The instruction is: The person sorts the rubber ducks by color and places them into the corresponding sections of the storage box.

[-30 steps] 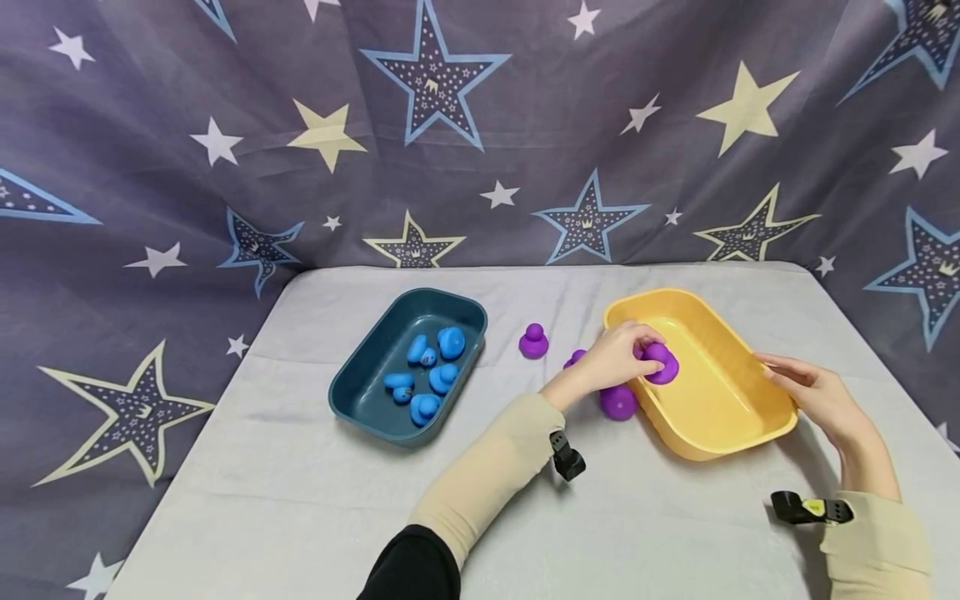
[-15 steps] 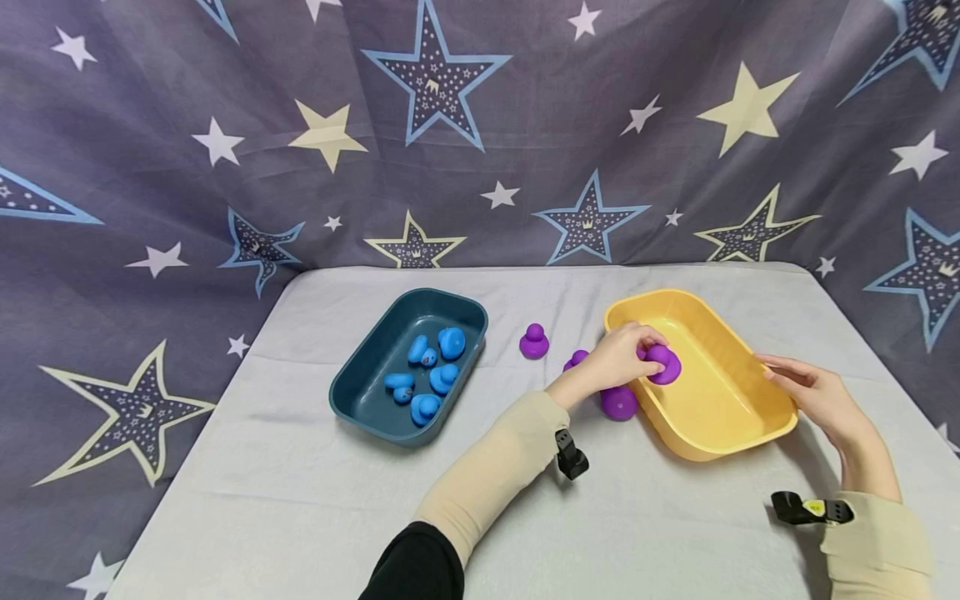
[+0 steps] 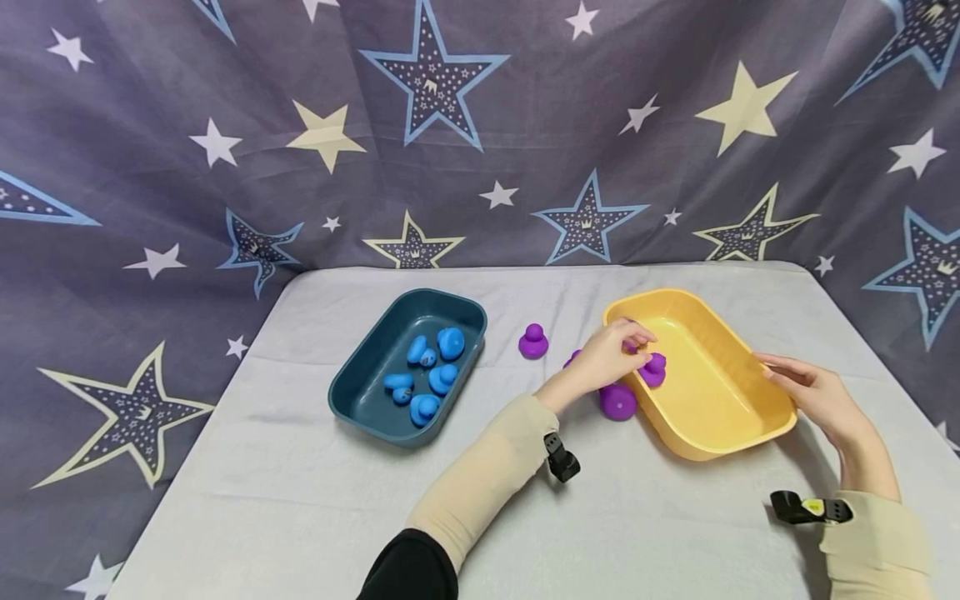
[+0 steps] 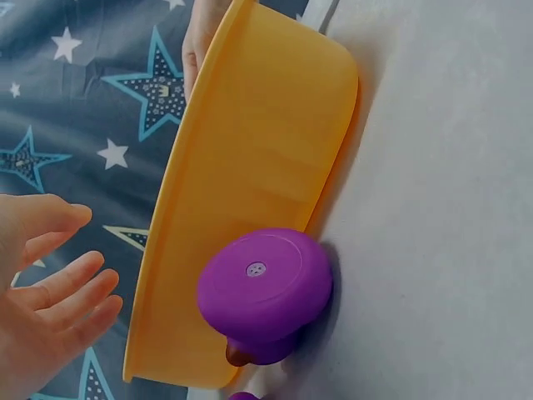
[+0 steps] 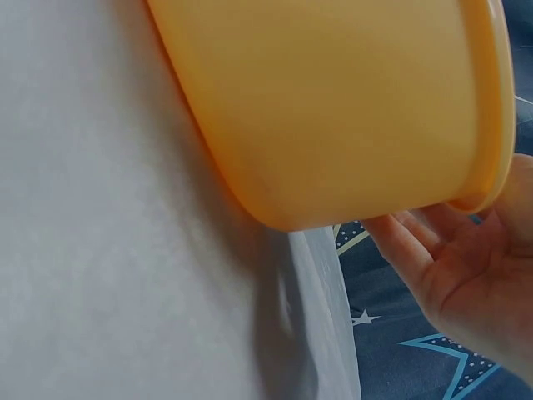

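Observation:
In the head view, my left hand (image 3: 609, 354) hovers over the left rim of the yellow tub (image 3: 723, 400). The left wrist view shows its fingers (image 4: 71, 292) loosely spread, with nothing between them. Just past the fingertips a purple rubber duck (image 3: 654, 371) lies inside the tub, and another bit of purple shows behind the fingers. My right hand (image 3: 821, 400) touches the tub's right rim, fingers extended along the outer wall (image 5: 333, 117). Against the tub's left outer side sits another purple rubber duck (image 4: 265, 287), tipped with its flat base showing and its beak downward.
A dark teal tub (image 3: 360, 417) on the left holds several blue rubber ducks (image 3: 444, 378). One purple duck (image 3: 533, 342) stands on the white cloth between the tubs. Another purple duck (image 3: 572, 358) is mostly hidden behind my left hand. A star-patterned curtain (image 3: 525, 125) hangs behind the table.
My left hand has let go of a purple duck, which now lies lower inside the yellow tub. The hand has drawn back slightly leftward. My right hand has stayed at the rim.

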{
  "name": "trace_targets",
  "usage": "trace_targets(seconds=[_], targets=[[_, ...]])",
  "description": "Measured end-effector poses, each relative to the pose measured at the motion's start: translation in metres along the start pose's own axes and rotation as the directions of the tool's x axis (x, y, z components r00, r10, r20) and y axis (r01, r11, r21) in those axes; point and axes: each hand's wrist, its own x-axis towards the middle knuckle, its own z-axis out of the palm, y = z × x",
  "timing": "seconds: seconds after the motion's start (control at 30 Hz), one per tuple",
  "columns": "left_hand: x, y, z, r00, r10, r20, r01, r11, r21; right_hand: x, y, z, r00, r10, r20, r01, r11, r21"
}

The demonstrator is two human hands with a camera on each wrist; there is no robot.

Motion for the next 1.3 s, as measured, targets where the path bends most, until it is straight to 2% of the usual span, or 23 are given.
trace_targets(seconds=[0.3, 0.5, 0.73, 0.97, 1.03, 1.2, 1.3], targets=[[-0.011, -0.002, -0.005, 0.998, 0.002, -0.057, -0.003, 1.000, -0.023, 0.001, 0.001, 0.000, 1.000, -0.005, -0.003, 0.005, 1.000, 0.000], [-0.016, -0.006, -0.008, 0.996, -0.030, -0.079, 0.025, 0.998, -0.058, 0.001, 0.001, 0.000, 1.000, -0.004, 0.002, 0.004, 1.000, 0.002], [-0.023, -0.008, -0.016, 0.994, -0.060, -0.093, 0.059, 0.998, -0.013, 0.001, 0.002, -0.001, 1.000, 0.001, 0.007, -0.001, 1.000, 0.015], [-0.029, -0.015, -0.023, 0.992, -0.063, -0.107, 0.061, 0.998, -0.019, 0.001, 0.002, 0.000, 1.000, 0.006, 0.002, -0.006, 1.000, 0.000], [-0.031, -0.018, -0.025, 0.991, -0.056, -0.120, 0.054, 0.998, -0.020, -0.001, -0.003, 0.001, 1.000, 0.011, -0.001, -0.011, 1.000, -0.009], [-0.036, -0.024, -0.029, 0.989, -0.052, -0.136, 0.050, 0.999, -0.019, -0.014, -0.042, 0.005, 1.000, 0.008, 0.018, -0.008, 1.000, -0.014], [-0.038, -0.027, -0.032, 0.988, -0.053, -0.142, 0.052, 0.999, -0.013, -0.019, -0.054, 0.007, 1.000, 0.010, 0.021, -0.010, 1.000, -0.016]])
